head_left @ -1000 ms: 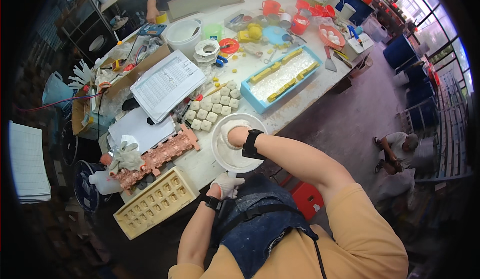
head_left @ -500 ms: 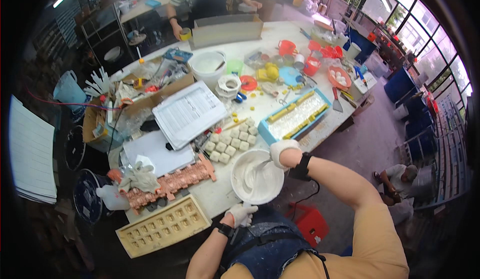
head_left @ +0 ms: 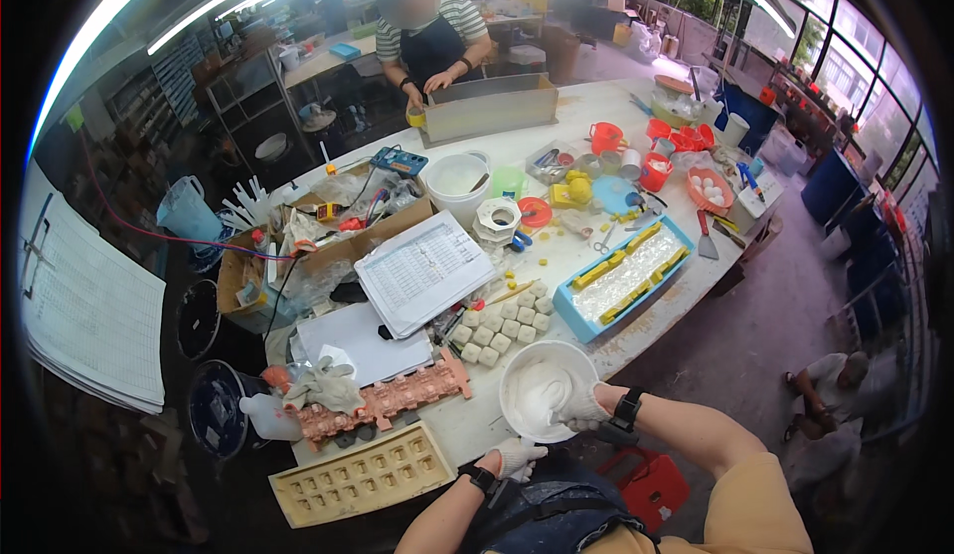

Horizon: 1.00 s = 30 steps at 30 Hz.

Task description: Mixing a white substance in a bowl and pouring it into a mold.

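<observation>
A white bucket of thick white paste stands at the table's near edge, in front of my body. My right hand, in a white knitted glove, is closed and reaches over the bucket's right side. It grips a spatula, whose blade is mostly hidden by the hand and the paste. My left hand, gloved too, has its fingers closed on the bucket's near rim. Left of the bucket lies a cream mould with rows of square hollows. Several whitish cast blocks sit just beyond the bucket.
A blue tray mould with yellow strips lies beyond my right hand. Papers, a pink rubber mould and a cluttered cardboard box fill the left. A co-worker stands across the table. A red stool is beside me.
My view has shifted, so the table sits lower and further right. My right hand has moved down toward the bucket's near side, and the spatula shows less. The co-worker's hands have come together.
</observation>
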Available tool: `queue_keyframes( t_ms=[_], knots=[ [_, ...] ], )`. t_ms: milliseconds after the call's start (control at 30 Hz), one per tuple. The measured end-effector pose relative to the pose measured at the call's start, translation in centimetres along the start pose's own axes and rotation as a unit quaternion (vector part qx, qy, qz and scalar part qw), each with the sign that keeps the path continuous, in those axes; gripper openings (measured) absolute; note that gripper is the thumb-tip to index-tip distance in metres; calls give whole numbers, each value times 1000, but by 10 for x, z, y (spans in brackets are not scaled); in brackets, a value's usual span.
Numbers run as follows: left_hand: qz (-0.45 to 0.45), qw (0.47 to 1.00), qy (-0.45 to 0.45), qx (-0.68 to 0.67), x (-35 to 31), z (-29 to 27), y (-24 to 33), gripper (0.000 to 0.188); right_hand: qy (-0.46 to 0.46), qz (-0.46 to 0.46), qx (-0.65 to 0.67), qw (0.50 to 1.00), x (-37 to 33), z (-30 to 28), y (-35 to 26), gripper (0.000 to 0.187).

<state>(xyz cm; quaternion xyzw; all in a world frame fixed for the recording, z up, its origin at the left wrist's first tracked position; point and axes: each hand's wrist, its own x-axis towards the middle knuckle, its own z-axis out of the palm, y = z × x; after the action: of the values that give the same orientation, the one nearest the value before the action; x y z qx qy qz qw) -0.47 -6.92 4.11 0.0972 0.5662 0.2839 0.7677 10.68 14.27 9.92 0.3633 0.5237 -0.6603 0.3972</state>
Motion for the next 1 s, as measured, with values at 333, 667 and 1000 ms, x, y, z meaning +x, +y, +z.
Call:
queue_keyframes(
  t_ms=[333,667,1000],
  knots=[
    [6,1000,-3,-18,9,5,-6,30,53,-94,242,964,-46,-7,23,24],
    [-47,979,-108,-164,23,4,5,15,491,-117,-338,794,-14,-18,16,34],
    [-37,992,20,-119,6,41,14,14,267,-102,-470,835,-89,-11,84,32]
  ],
)
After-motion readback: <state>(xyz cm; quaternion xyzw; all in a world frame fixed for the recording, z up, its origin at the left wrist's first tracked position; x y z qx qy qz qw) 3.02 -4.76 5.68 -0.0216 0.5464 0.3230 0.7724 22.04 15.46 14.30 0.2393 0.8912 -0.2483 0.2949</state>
